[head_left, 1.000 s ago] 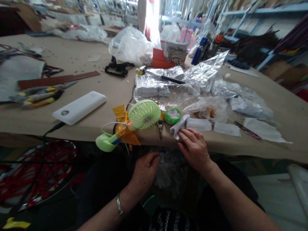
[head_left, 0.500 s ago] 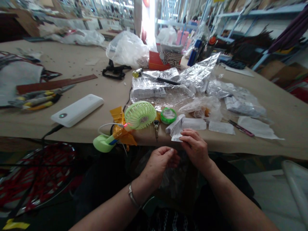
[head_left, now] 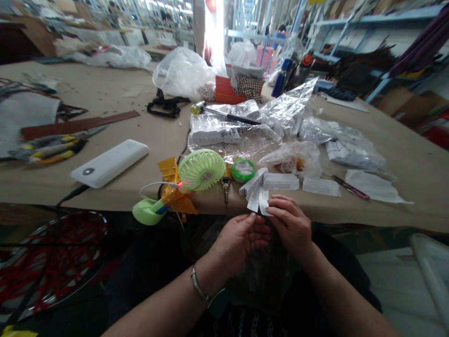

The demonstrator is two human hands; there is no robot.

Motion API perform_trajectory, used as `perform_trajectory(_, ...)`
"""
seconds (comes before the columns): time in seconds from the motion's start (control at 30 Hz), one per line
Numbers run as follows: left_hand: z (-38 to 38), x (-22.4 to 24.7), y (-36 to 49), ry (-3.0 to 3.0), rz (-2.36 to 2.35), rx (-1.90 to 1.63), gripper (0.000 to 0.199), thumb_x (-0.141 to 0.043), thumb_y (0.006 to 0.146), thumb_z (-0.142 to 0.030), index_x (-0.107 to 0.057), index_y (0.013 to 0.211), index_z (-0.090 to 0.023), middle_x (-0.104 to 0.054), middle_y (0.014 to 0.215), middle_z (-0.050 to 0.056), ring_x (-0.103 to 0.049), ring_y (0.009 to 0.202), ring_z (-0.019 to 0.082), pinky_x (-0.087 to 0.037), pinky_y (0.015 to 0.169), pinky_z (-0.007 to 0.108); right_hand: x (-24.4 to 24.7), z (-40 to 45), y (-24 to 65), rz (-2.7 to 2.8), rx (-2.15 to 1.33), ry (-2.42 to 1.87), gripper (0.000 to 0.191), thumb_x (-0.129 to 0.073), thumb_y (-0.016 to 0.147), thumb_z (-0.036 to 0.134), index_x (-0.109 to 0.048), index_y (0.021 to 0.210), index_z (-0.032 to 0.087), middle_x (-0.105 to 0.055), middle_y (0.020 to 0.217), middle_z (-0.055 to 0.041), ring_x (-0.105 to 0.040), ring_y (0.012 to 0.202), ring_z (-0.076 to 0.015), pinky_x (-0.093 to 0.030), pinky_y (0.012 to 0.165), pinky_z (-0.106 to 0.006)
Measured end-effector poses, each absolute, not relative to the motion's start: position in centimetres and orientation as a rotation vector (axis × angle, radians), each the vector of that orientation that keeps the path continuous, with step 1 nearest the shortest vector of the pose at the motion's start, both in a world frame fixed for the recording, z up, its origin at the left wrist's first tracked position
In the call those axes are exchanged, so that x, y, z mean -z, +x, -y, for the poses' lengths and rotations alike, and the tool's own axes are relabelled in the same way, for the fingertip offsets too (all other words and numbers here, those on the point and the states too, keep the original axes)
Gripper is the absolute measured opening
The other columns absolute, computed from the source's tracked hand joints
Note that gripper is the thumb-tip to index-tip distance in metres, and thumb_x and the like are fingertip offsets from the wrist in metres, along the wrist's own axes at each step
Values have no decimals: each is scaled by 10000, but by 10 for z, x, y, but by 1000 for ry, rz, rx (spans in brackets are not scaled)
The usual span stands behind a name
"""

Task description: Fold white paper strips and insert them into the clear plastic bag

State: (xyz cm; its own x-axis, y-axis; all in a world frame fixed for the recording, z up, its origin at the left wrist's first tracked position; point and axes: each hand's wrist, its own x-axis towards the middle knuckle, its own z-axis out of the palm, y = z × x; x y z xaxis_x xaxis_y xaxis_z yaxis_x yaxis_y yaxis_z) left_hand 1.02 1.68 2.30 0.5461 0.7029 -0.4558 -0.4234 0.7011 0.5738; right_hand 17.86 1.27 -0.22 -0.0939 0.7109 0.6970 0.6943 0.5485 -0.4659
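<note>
My right hand [head_left: 291, 222] pinches a white paper slip [head_left: 264, 202] between thumb and fingers at the table's front edge. Just left of it, my left hand [head_left: 242, 238] is turned palm up, its fingers loosely curled and apart. Its thumb tip lies close to the lower end of a second slip; whether they touch I cannot tell. Both slips are by a fanned pile of white printed slips [head_left: 253, 183]. A stack of printed labels [head_left: 280, 181] lies behind my right hand, and a round green tub [head_left: 243, 170] with whitish contents stands behind the pile.
A green fan [head_left: 201, 169] is taped at the table edge, beside a soldering-iron-like tool [head_left: 226, 189]. To the left lie a white power bank [head_left: 110, 163] and pliers [head_left: 56, 147]. Behind, a hammer [head_left: 228, 115] rests on plastic-wrapped bundles [head_left: 213, 133]. A pink-handled cutter [head_left: 351, 187] lies right.
My right hand has drawn a slip slightly apart from the pile, toward me. The left hand has moved up and right, close to the slips, and its fingers have loosened.
</note>
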Motion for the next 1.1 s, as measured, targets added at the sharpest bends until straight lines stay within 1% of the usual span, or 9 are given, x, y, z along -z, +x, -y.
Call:
perform_trajectory(0.13, -12, -23, 14, 357, -622, -662, 256, -606, 786, -338, -622, 882, -101, -659, 767, 85, -625, 651, 147, -492, 643, 282, -8, 9, 174, 1925, 14, -1096, 160, -565, 816, 141, -660, 898, 239, -657, 967, -65, -560, 1045, -236, -516, 836, -419)
perform_trajectory(0.27, -5, -21, 20, 315, -656, -687, 222, -693, 711, -283, -633, 804, -91, -619, 684, 31, -556, 555, 83, -432, 528, 195, -14, 36, 167, 2066, -4, -1035, 164, -517, 836, 136, -644, 902, 217, -661, 963, -71, -552, 1054, -236, -511, 848, -415)
perform_trajectory(0.4, 0, -15, 24, 347, -724, -684, 193, -701, 692, -236, -617, 787, -91, -596, 619, 13, -525, 494, 65, -383, 464, 165, -17, 36, 171, 2143, -56, -1003, 209, -527, 841, 177, -601, 1036, 181, -645, 1010, -93, -527, 1081, -247, -491, 888, -422)
perform_trajectory(0.53, 4, -14, 24, 464, -874, -607, 198, -640, 743, -256, -593, 854, -100, -628, 596, 39, -586, 518, 123, -456, 512, 227, -22, 3, 185, 2049, 107, -1373, 405, -488, 874, 295, -477, 1250, 144, -581, 1129, -145, -476, 1128, -282, -435, 940, -472)
perform_trajectory(0.67, 7, -14, 23, 491, -924, -603, 192, -636, 740, -247, -583, 866, -112, -627, 575, 28, -590, 512, 125, -461, 510, 227, -20, -22, 192, 2106, 283, -1676, 548, -569, 811, 425, -481, 1255, 116, -523, 1241, -170, -424, 1160, -347, -385, 941, -526)
perform_trajectory(0.8, 8, -12, 21, 437, -959, -587, 138, -607, 761, -216, -592, 842, -106, -651, 637, 54, -615, 552, 137, -482, 526, 239, -13, -19, 197, 2143, 341, -1681, 351, -552, 833, 271, -559, 1160, 144, -576, 1192, -135, -474, 1108, -311, -386, 930, -485)
perform_trajectory(0.9, 7, -12, 19, 394, -957, -567, 116, -579, 776, -197, -600, 830, -97, -666, 685, 81, -621, 559, 140, -500, 544, 254, -10, -16, 205, 2077, 294, -1573, 154, -526, 850, 211, -634, 956, 181, -654, 1030, -83, -541, 1031, -250, -420, 910, -412)
perform_trajectory(1.0, 6, -13, 18, 369, -928, -562, 127, -575, 778, -199, -601, 840, -92, -673, 710, 99, -629, 572, 152, -512, 560, 275, -10, -13, 213, 1982, 188, -1444, 116, -519, 854, 180, -633, 840, 199, -673, 925, -56, -582, 980, -215, -452, 880, -381)
perform_trajectory(1.1, 4, -17, 16, 363, -890, -554, 137, -559, 787, -191, -605, 850, -79, -675, 725, 114, -632, 581, 164, -518, 572, 298, -12, -2, 210, 1856, 47, -1312, 109, -533, 838, 148, -620, 866, 208, -659, 940, -60, -601, 967, -203, -480, 857, -381)
